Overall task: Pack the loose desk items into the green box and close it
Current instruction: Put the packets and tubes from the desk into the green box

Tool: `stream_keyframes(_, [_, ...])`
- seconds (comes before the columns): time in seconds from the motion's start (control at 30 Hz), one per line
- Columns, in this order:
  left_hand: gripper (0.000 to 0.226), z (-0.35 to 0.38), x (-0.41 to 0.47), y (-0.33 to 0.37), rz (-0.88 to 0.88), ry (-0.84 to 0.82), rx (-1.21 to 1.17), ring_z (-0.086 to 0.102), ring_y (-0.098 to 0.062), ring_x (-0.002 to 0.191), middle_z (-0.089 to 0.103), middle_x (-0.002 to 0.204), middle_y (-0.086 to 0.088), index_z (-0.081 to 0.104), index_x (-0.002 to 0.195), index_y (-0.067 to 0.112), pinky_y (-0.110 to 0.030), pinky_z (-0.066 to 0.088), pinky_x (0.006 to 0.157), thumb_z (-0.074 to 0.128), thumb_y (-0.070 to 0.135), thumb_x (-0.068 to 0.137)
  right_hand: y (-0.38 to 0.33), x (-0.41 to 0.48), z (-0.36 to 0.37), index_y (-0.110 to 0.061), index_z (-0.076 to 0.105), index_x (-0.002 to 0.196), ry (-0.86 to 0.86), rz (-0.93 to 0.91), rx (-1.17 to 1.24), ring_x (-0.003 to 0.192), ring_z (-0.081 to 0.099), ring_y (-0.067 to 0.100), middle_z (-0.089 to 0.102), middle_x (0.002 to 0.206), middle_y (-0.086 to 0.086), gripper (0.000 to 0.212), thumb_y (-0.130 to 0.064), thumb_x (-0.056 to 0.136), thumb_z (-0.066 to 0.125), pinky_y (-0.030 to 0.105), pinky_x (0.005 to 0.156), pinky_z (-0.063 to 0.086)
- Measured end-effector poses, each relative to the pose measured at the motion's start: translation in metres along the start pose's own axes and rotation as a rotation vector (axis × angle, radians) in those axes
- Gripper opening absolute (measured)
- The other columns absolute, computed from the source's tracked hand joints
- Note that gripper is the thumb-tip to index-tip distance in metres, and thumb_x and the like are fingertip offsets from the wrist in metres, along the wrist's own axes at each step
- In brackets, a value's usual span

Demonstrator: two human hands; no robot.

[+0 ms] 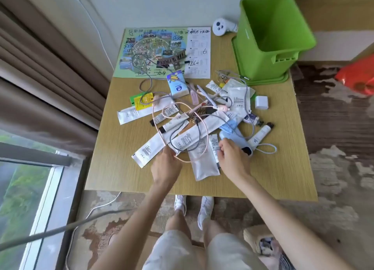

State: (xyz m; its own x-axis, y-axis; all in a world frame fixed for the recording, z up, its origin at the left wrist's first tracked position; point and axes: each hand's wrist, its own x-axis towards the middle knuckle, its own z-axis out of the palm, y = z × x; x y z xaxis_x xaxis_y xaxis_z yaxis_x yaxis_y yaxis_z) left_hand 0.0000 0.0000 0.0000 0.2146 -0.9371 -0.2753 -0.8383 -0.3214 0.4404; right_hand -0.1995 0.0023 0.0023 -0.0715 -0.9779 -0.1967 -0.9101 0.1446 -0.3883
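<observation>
Green box (271, 26) stands open at the far right corner of the table (273, 178), seated on its green lid (269, 80). Just left of the box is a white controller (222, 26). Further left lies a printed map (149, 49) with handwriting on it, "1260" and a "6" readable. Toward the person from the box sits the pile: white sachets, print too small to read, tangled in a pink cable (162, 116). A white charger cube (261, 102) sits just in front of the box. Right hand (232, 158), nearer the person than the box, has its fingers curled, pinching a white sachet (213, 146). Left hand (166, 164), further left of the box, has fingertips down at the pink cable over a long sachet (149, 148). Gripping or just touching, can't tell.
</observation>
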Motion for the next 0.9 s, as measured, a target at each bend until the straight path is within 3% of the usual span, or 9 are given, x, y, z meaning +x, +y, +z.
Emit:
stream_keyframes(0.13, [0.034, 0.021, -0.025, 0.009, -0.214, -0.208, -0.026, 0.059, -0.021, 0.073, 0.062, 0.079, 0.003, 0.056, 0.093, 0.013, -0.029, 0.040, 0.059, 0.068, 0.043, 0.081, -0.014, 0.013, 0.015, -0.007, 0.045, 0.119, 0.001, 0.011, -0.232, 0.088, 0.064, 0.022, 0.060, 0.106, 0.006, 0.031, -0.024, 0.095, 0.056, 0.028, 0.055, 0.037])
stream_keyframes(0.23, [0.044, 0.032, -0.027, 0.016, -0.309, -0.229, -0.110, 0.065, -0.020, 0.069, 0.068, 0.074, 0.002, 0.066, 0.080, 0.013, -0.026, 0.040, 0.055, 0.072, 0.057, 0.074, -0.014, 0.018, 0.023, -0.006, 0.042, 0.122, -0.001, 0.025, -0.270, 0.088, 0.065, 0.021, 0.062, 0.107, 0.007, 0.038, -0.025, 0.094, 0.059, 0.027, 0.056, 0.039])
stream_keyframes(0.4, [0.045, 0.044, -0.024, 0.038, -0.414, -0.227, -0.273, 0.064, -0.026, 0.065, 0.064, 0.066, -0.003, 0.065, 0.072, 0.009, -0.024, 0.034, 0.048, 0.075, 0.053, 0.074, -0.016, 0.020, 0.021, 0.000, 0.041, 0.127, -0.042, 0.067, -0.158, 0.094, 0.067, 0.025, 0.063, 0.111, 0.012, 0.051, -0.021, 0.088, 0.067, 0.031, 0.064, 0.052])
stream_keyframes(0.47, [0.045, 0.048, -0.019, 0.040, -0.453, -0.255, -0.308, 0.065, -0.025, 0.066, 0.067, 0.072, -0.005, 0.065, 0.078, 0.009, -0.024, 0.033, 0.046, 0.076, 0.052, 0.073, -0.009, 0.016, 0.018, -0.002, 0.046, 0.120, -0.057, 0.075, -0.106, 0.090, 0.067, 0.024, 0.064, 0.108, 0.009, 0.043, -0.020, 0.087, 0.067, 0.029, 0.057, 0.045])
stream_keyframes(0.57, [0.038, 0.049, -0.016, 0.038, -0.446, -0.330, -0.393, 0.048, -0.015, 0.048, 0.059, 0.060, 0.001, 0.061, 0.065, 0.012, -0.024, 0.033, 0.047, 0.078, 0.044, 0.074, 0.005, 0.008, 0.009, -0.009, 0.049, 0.111, -0.086, 0.111, 0.058, 0.077, 0.064, 0.022, 0.063, 0.096, 0.003, 0.035, -0.023, 0.084, 0.066, 0.025, 0.050, 0.037])
stream_keyframes(0.67, [0.030, 0.049, -0.017, 0.032, -0.418, -0.394, -0.614, 0.064, -0.025, 0.066, 0.072, 0.081, -0.015, 0.071, 0.084, -0.004, -0.040, 0.056, 0.064, 0.079, 0.024, 0.079, 0.016, 0.007, 0.001, -0.012, 0.048, 0.104, -0.137, 0.225, 0.333, 0.069, 0.059, 0.017, 0.059, 0.087, 0.000, 0.027, -0.025, 0.085, 0.061, 0.027, 0.047, 0.036])
stream_keyframes(0.7, [0.027, 0.047, -0.017, 0.030, -0.411, -0.421, -0.693, 0.070, -0.030, 0.077, 0.073, 0.091, -0.018, 0.069, 0.090, -0.007, -0.039, 0.060, 0.069, 0.078, 0.017, 0.080, 0.018, 0.007, -0.001, -0.009, 0.049, 0.101, -0.150, 0.269, 0.426, 0.069, 0.059, 0.020, 0.058, 0.085, 0.002, 0.023, -0.024, 0.087, 0.058, 0.030, 0.050, 0.040])
stream_keyframes(0.8, [0.023, 0.036, -0.021, 0.033, -0.350, -0.608, -0.870, 0.073, -0.024, 0.086, 0.071, 0.105, -0.018, 0.062, 0.105, -0.003, -0.028, 0.059, 0.064, 0.071, 0.007, 0.086, 0.025, 0.008, -0.004, 0.000, 0.050, 0.096, -0.144, 0.374, 0.653, 0.072, 0.057, 0.030, 0.053, 0.079, 0.010, 0.017, -0.017, 0.092, 0.050, 0.044, 0.066, 0.051])
stream_keyframes(0.9, [0.034, 0.026, -0.025, 0.043, -0.218, -0.760, -0.911, 0.073, -0.021, 0.093, 0.070, 0.110, -0.013, 0.058, 0.120, 0.003, -0.033, 0.060, 0.073, 0.069, 0.009, 0.088, 0.036, 0.005, -0.013, -0.003, 0.052, 0.088, -0.128, 0.351, 0.794, 0.067, 0.051, 0.022, 0.047, 0.066, 0.001, 0.014, -0.016, 0.091, 0.056, 0.035, 0.061, 0.038])
